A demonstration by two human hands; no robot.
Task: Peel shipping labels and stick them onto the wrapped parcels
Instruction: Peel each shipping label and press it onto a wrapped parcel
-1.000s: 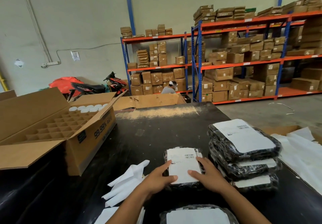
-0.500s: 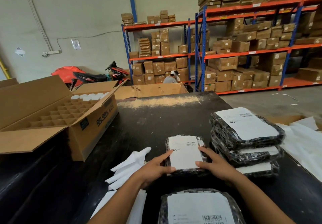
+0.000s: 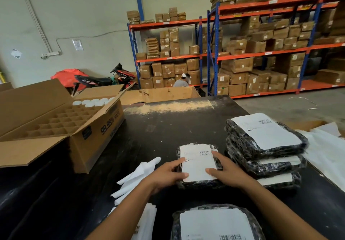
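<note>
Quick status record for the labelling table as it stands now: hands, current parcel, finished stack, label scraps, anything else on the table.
left hand: pressing left edge of parcel's label
right hand: pressing right edge of label
current parcel: black wrap, white label on top, flat on table
stack: three labelled parcels, right of current one
near parcel: labelled, at bottom edge
backing papers: white scraps, left of hands
cardboard box: open, divider grid, far left

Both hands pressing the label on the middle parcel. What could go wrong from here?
1. The label may crease while the left hand and right hand press only its sides.
2. The stack of labelled parcels beside the right hand leans unevenly; a nudge might topple it.
</note>
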